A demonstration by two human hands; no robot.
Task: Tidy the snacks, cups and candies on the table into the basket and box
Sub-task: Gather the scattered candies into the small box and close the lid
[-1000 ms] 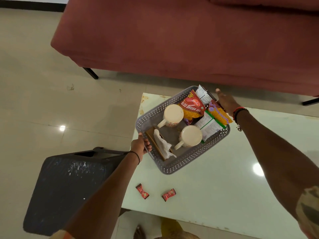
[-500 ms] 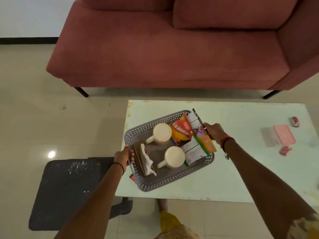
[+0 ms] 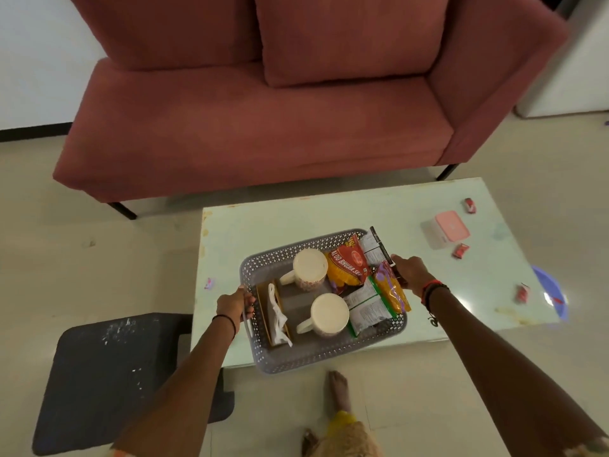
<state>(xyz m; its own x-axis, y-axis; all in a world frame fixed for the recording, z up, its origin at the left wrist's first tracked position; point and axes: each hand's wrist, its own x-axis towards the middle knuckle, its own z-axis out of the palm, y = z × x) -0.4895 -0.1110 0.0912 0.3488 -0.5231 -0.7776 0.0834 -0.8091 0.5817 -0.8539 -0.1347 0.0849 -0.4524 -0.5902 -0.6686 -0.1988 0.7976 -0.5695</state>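
Grey basket [image 3: 329, 352] is gripped endwise by the left hand [image 3: 235, 303] and right hand [image 3: 410, 273]; a candy [image 3: 460, 250] (beside the box [image 3: 445, 230]) lies rightward.

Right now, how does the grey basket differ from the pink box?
The basket is grey, perforated and much larger; the box is small with a pink lid. The left hand and right hand grip the basket; nobody touches the box. The basket holds cups and snacks; candies lie outside the box. Both are rectangular.
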